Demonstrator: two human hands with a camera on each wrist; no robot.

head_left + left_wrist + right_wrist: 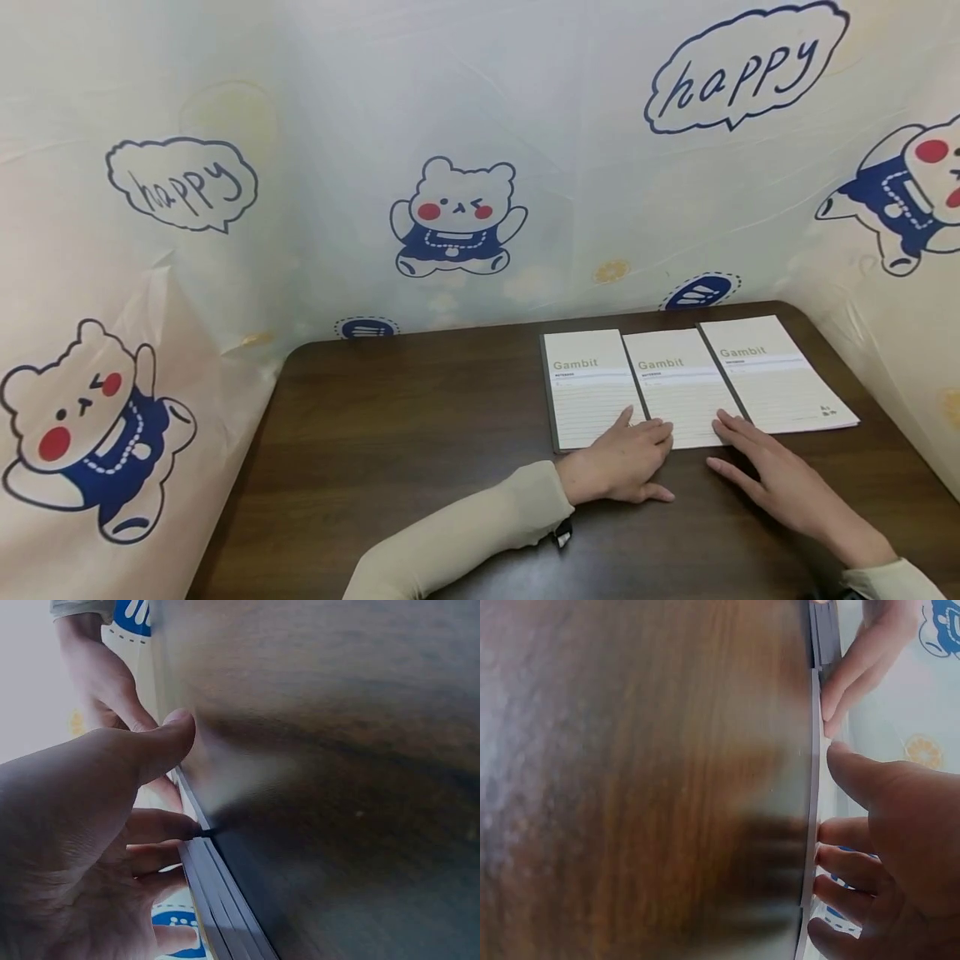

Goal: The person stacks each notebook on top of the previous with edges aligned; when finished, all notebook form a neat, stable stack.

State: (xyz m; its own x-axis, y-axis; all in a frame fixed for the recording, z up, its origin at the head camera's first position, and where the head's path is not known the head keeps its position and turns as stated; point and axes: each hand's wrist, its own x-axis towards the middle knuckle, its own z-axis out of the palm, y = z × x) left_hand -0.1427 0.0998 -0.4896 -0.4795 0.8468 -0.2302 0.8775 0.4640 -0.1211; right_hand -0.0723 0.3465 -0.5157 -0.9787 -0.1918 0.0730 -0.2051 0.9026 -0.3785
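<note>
Three pale "Gambit" notebooks lie side by side on the table: a left notebook (588,408), a middle notebook (678,396) and a right notebook (768,375). Fingers of my left hand (626,462) rest at the near edge where the left and middle ones meet, its thumb low over the wood. My right hand (787,483) has its fingertips on the near right corner of the middle notebook, beside the right one's dark spine. In the left wrist view, several layered edges (221,900) show at the left notebook; the middle notebook's edge (812,787) looks thinner in the right wrist view.
The dark brown wooden table (405,417) spreads left of the notebooks and in front of them. A pale curtain (330,192) printed with bears and "happy" bubbles hangs behind the table and along both sides. The notebooks lie near the table's far right edge.
</note>
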